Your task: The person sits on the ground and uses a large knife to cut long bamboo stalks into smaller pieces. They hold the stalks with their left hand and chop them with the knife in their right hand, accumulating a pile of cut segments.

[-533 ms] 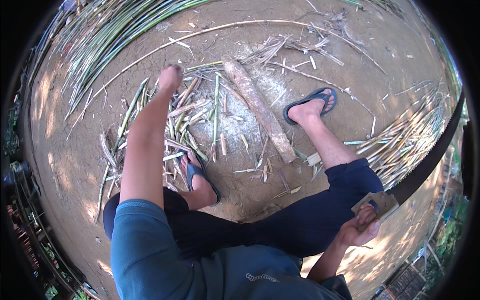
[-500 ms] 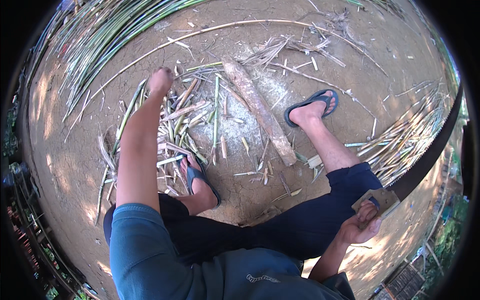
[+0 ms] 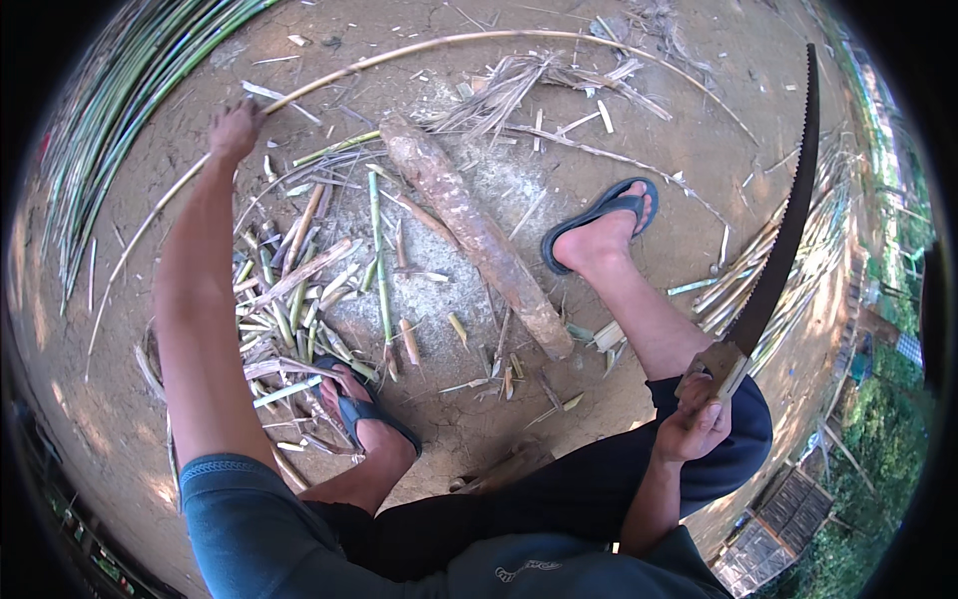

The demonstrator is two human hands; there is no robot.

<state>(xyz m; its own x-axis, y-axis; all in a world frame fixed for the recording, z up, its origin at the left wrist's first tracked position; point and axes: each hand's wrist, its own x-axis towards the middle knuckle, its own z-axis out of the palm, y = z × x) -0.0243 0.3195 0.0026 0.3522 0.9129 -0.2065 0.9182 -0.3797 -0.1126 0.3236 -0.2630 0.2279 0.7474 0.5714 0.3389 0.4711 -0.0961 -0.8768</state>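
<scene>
My left hand [image 3: 237, 130] reaches out at the far left, its fingers closed around a long, thin, pale brown stalk [image 3: 419, 46]. The stalk lies in a wide arc across the ground. Held at the right over my knee, a handsaw [image 3: 783, 220] has its wooden handle in my right hand [image 3: 696, 424]. Its dark, curved, toothed blade points away from me. Between my feet a thick, rough log [image 3: 479, 235] lies slantwise on the ground, sawdust around it. Short cut stalk pieces [image 3: 294, 309] are heaped to its left, below my left arm.
Long green stalks [image 3: 130, 110] lie bundled at the far left. Another pile of thin stalks [image 3: 798, 290] is on the right, behind the saw. Dry fibrous husks [image 3: 514, 85] lie beyond the log. My sandalled feet stand either side of the log, the left one [image 3: 369, 409] against the cut pieces.
My left hand has moved from over the ground near the heap onto the long stalk and taken hold of it. The saw blade has swung to a more upright angle in my right hand.
</scene>
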